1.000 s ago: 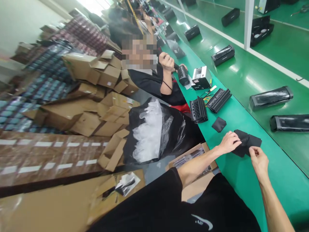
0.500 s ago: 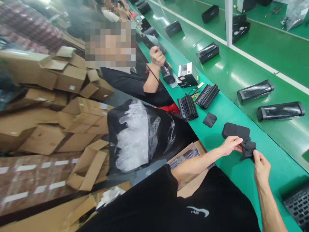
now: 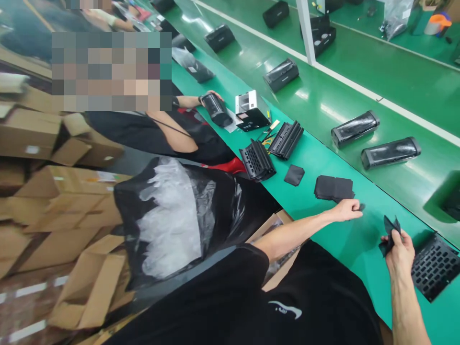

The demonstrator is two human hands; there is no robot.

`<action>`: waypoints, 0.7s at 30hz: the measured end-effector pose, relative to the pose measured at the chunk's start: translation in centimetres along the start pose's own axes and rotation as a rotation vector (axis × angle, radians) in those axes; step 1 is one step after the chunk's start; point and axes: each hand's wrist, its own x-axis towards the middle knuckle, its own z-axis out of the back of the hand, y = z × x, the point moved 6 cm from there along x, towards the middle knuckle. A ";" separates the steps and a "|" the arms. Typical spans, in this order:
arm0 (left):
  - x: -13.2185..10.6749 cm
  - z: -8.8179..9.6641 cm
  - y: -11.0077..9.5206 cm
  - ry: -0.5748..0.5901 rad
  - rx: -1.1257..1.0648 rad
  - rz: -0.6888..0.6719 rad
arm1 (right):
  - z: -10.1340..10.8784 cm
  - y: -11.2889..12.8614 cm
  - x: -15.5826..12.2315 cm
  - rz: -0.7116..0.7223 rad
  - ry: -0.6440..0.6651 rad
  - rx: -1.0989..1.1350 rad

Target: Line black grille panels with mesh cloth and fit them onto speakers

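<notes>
My left hand [image 3: 347, 210] is closed in a pinch, with a small dark scrap [image 3: 362, 207] sticking out past the fingertips. It hovers by the near corner of a stack of thin black fabric-like sheets [image 3: 334, 187] on the green table. My right hand [image 3: 400, 244], farther right, grips a folded black sheet [image 3: 391, 229] between thumb and fingers. Just beyond that hand lies a black perforated grille panel [image 3: 436, 266]. A smaller pile of black squares [image 3: 294, 175] rests left of the stack.
Two black plastic housings [image 3: 257, 160] and an open white-and-black box [image 3: 251, 111] stand farther along the table. Black cylindrical speakers [image 3: 391, 152] lie on the green surface beyond. A co-worker's arm [image 3: 176, 134] reaches to another speaker [image 3: 216, 109]. Cardboard boxes [image 3: 86, 282] crowd the left.
My hands have moved apart, the right one carrying the folded black sheet away from the stack. The view has swung right. The co-worker's raised hand has come down to the speaker.
</notes>
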 end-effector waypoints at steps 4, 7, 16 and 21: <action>0.1 -5.6 -0.1 0.252 -0.003 0.072 | -0.4 -0.4 -0.6 -0.015 0.015 0.008; 0.1 -7.6 -0.1 0.312 0.047 0.065 | -0.3 -0.9 -0.8 -0.013 -0.004 0.002; 1.9 -6.4 -0.2 0.162 0.346 -0.049 | 1.2 -2.3 -1.0 -0.094 -0.141 0.034; 1.7 -7.4 -3.2 0.098 0.729 -0.434 | 2.0 -2.2 -2.4 -0.281 -0.001 0.136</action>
